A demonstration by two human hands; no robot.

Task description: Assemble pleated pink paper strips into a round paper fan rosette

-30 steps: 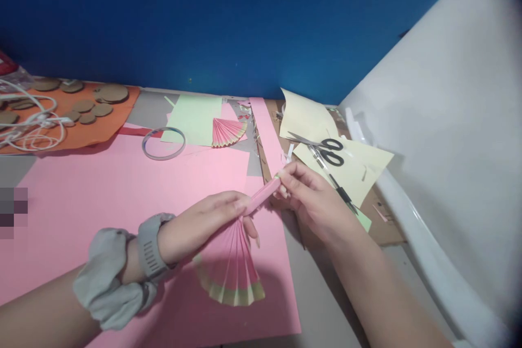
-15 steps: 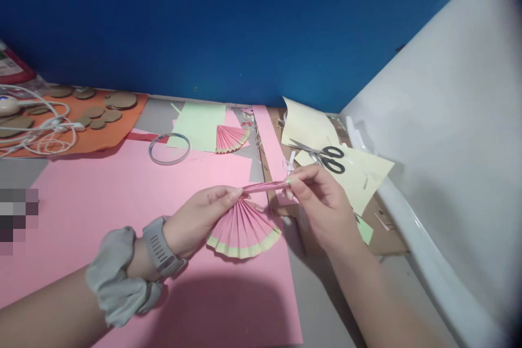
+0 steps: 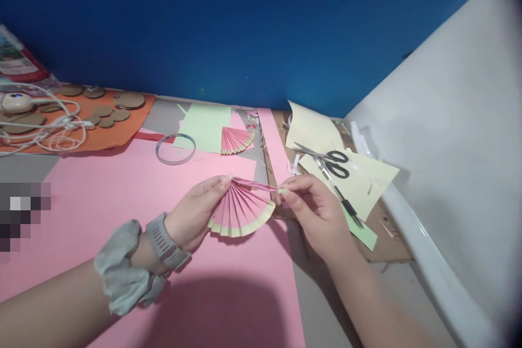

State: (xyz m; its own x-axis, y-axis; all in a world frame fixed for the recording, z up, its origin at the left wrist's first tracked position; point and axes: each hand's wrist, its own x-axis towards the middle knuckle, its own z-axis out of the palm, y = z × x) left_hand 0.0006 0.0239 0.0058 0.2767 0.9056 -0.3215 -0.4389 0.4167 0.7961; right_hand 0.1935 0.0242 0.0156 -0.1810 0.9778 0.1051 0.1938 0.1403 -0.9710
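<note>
The pleated pink paper fan with a yellow-green border was held above the large pink paper sheet, its top fold running left to right, pleats spreading downward. Against half a second earlier, it sat slightly higher. The left hand pinched its pivot; the right hand pinched its outer tip.

I read this as a paper-craft corner in a home or hobby room: the bench sits against a deep blue wall and is spread with a large pink sheet, an orange sheet carrying brown card discs, and pale yellow paper. I also note black-handled scissors, a tape ring, a finished pleated paper fan, paper offcuts and a tangle of white cable.
</note>
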